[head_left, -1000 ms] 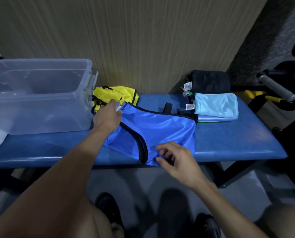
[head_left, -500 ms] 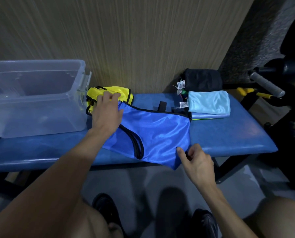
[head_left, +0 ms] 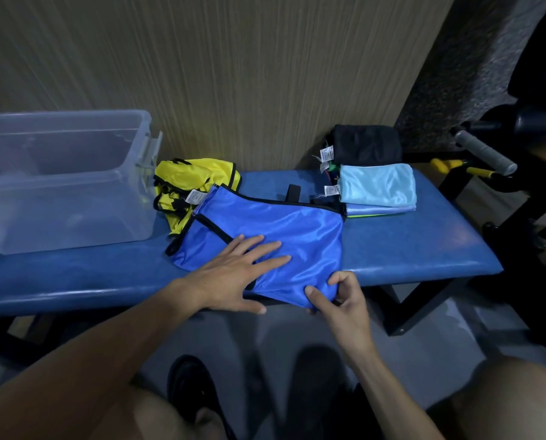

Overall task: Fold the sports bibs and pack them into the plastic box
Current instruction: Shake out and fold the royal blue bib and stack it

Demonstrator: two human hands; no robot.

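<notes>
item: shiny royal-blue sports bib with black trim [head_left: 265,230], spread flat on the padded blue bench [head_left: 424,246], its near corner hanging just over the front edge.

left hand [head_left: 233,274]: lies flat, fingers straight, pressing the bib's near middle; half a second ago it was up at the far left corner by the label. reads as a shift from aligning the corner to pinning the cloth for a fold.

right hand [head_left: 341,296]: thumb and fingers pinch the bib's near right corner; a moment ago it was only arriving at that edge. judged ready to lift and carry the corner across.

adjacent: crumpled yellow sports bib with black trim [head_left: 195,182], unfolded, touching the blue bib's far left corner, just beside the clear plastic storage box [head_left: 132,223] at the bench's left end. no bib can be made out inside the box.

far right: stack of folded bibs, a pale-blue folded bib [head_left: 376,185] on top, a black folded bundle [head_left: 366,144] behind it against the wall.

status: fold of the blue bib beginning; packing not yet started.
</notes>
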